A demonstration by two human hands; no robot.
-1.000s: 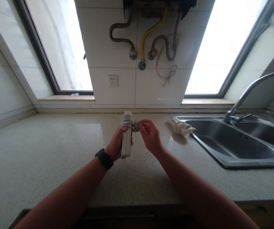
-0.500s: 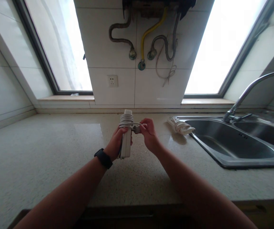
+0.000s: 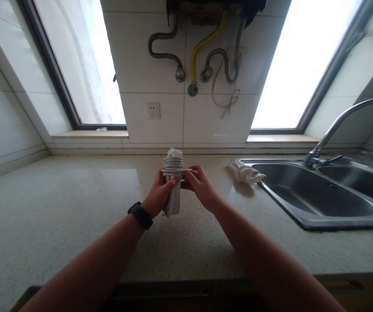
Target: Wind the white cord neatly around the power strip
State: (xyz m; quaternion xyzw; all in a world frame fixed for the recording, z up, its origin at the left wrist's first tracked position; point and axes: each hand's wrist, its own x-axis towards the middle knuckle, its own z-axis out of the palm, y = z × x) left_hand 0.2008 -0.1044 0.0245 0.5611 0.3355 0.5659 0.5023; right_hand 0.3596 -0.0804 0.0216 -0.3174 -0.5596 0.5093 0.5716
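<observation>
A white power strip [image 3: 174, 200] is held upright over the counter, its white cord [image 3: 173, 163] wound in several turns around the upper part. My left hand [image 3: 158, 193] is closed around the strip just below the coils, with the thumb across its front. At the right side of the coils, the fingers of my right hand [image 3: 199, 184] pinch the plug end of the cord, which they mostly cover. A second white power strip [image 3: 245, 171], also wrapped in its cord, lies on the counter beside the sink.
The speckled counter [image 3: 76, 225] runs along the tiled wall. To the right is a steel double sink [image 3: 316, 190] with a tall faucet [image 3: 332, 130]. A wall socket [image 3: 153, 111] and hoses [image 3: 192, 60] under a heater are ahead, between two windows.
My right hand has moved slightly left, bringing the plug in against the coils. The strip has turned a little in my left hand, and the plug shows less than before.
</observation>
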